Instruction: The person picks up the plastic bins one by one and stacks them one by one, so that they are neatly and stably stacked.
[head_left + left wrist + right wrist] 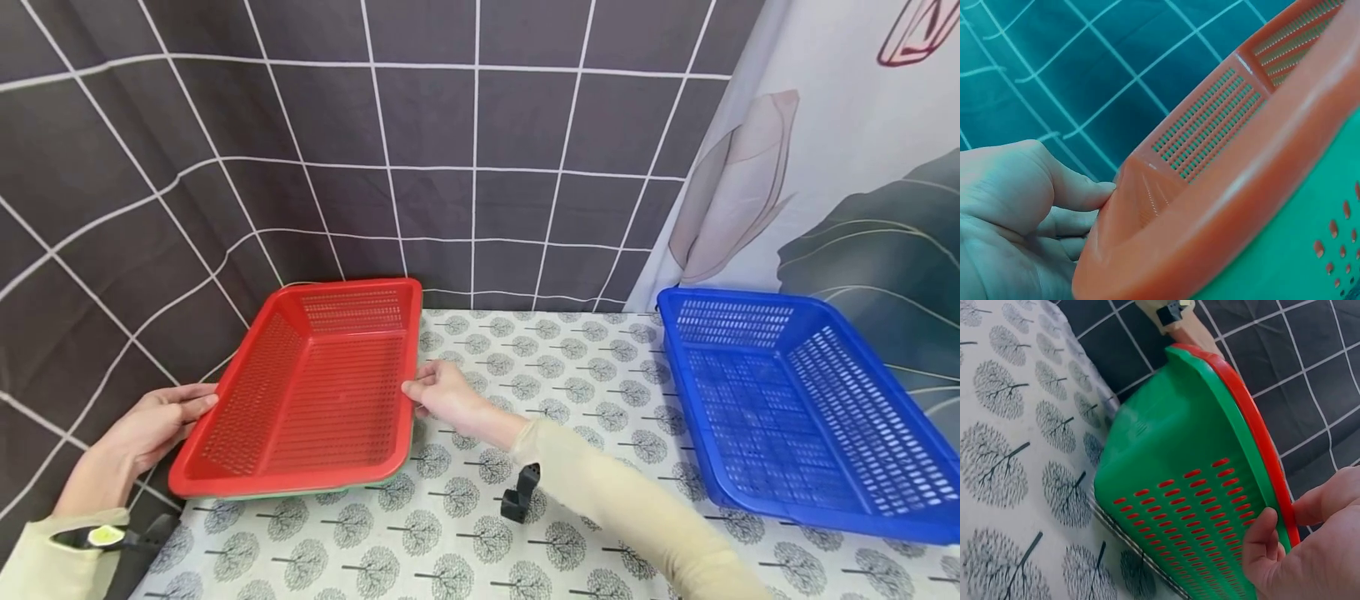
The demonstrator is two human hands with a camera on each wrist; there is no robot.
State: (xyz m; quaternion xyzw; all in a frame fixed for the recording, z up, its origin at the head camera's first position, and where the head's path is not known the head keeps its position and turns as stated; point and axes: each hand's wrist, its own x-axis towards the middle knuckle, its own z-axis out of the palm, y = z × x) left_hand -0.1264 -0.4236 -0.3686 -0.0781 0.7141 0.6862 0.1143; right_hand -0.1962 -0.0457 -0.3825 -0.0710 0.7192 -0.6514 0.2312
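A red plastic basket (341,392) with slotted walls stands at the left of the table, nested inside a green basket (1166,437) whose side shows in the right wrist view. My left hand (153,425) holds the left rim, thumb on top of the red edge. On the opposite side my right hand (450,400) pinches the stacked rims, its thumb on the red one and its fingers under the green one. From above, only a thin green strip shows below the red rim's near edge. The red basket has nothing in it.
A blue basket (780,417) stands at the right of the table. The tree-print tablecloth (517,358) covers the tabletop between the baskets. Behind and at the left hangs a dark curtain (435,125) with a white grid; a floral curtain (810,150) hangs at the right.
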